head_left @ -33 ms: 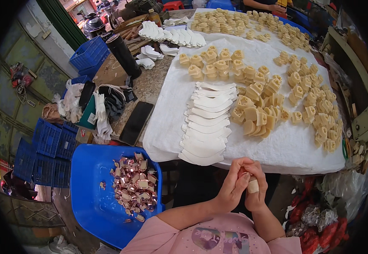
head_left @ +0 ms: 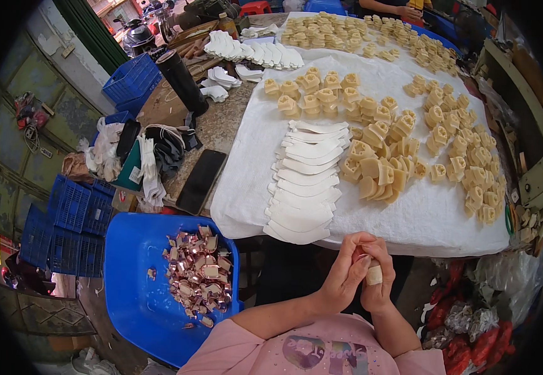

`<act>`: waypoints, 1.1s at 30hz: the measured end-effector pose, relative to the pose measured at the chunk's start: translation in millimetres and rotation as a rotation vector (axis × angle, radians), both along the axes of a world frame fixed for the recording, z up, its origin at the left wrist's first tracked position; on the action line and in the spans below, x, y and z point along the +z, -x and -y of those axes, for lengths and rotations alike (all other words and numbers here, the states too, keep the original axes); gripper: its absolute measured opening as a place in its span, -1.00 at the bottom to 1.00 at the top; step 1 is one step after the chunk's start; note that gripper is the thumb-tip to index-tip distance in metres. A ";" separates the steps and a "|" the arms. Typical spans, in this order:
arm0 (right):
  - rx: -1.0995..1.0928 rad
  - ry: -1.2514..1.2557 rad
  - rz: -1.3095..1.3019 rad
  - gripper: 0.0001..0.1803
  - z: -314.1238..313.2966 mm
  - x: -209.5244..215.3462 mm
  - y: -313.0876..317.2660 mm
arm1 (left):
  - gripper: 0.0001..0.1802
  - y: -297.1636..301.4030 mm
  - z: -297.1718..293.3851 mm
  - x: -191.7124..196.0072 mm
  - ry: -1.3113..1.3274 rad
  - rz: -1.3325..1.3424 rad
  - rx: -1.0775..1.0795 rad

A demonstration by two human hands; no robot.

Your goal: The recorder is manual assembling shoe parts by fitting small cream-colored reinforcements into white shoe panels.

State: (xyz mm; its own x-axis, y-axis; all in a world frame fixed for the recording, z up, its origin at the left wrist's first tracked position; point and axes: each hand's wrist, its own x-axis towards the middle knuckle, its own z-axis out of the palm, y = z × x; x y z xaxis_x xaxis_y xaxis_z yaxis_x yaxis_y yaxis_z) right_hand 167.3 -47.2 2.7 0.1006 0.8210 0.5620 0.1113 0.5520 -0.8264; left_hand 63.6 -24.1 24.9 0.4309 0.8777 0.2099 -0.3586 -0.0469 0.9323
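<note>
My left hand (head_left: pixel 341 275) and my right hand (head_left: pixel 381 275) are pressed together, fingers closed around each other, just off the front edge of the cloth-covered table (head_left: pixel 409 231). A beige band of tape (head_left: pixel 374 275) wraps a digit between them, apparently my right thumb. Whatever the hands hold, if anything, is hidden. Nearest to them, a row of overlapping curved white pieces (head_left: pixel 302 194) lies on the white cloth. Beyond and to the right are cream-coloured shaped pieces (head_left: pixel 377 134), some stacked, with flatter curved ones (head_left: pixel 384 178) in a loose fan.
At lower left stands a blue tub (head_left: pixel 137 294) with shiny coppery-pink pieces (head_left: pixel 199 275) in it. A dark flat case (head_left: pixel 201 181) and a black cylinder (head_left: pixel 182 82) rest on the left side. Blue crates (head_left: pixel 74 206) stand farther left; red plastic bags (head_left: pixel 477 350) lie at lower right.
</note>
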 end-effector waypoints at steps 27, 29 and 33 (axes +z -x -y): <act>0.286 0.600 -0.506 -0.77 -15.1 -3.6 -52.2 | -0.42 28.2 -29.4 12.5 -0.482 -0.505 -0.019; 0.402 0.642 -0.489 -0.80 -18.6 -8.1 -60.5 | -0.42 28.9 -29.3 13.2 -0.544 -0.509 -0.017; 0.295 0.519 -0.207 -0.84 -13.9 4.2 -53.5 | -0.44 28.2 -28.3 14.8 -0.637 -0.513 -0.002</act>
State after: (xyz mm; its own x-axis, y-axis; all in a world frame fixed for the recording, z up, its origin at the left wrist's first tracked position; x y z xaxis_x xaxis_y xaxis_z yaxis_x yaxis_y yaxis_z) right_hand 220.8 -33.3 7.0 -0.1075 0.9913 0.0763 -0.1758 0.0565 -0.9828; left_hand 35.4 4.2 39.7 0.6105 0.6556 0.4444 0.1053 -0.6233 0.7749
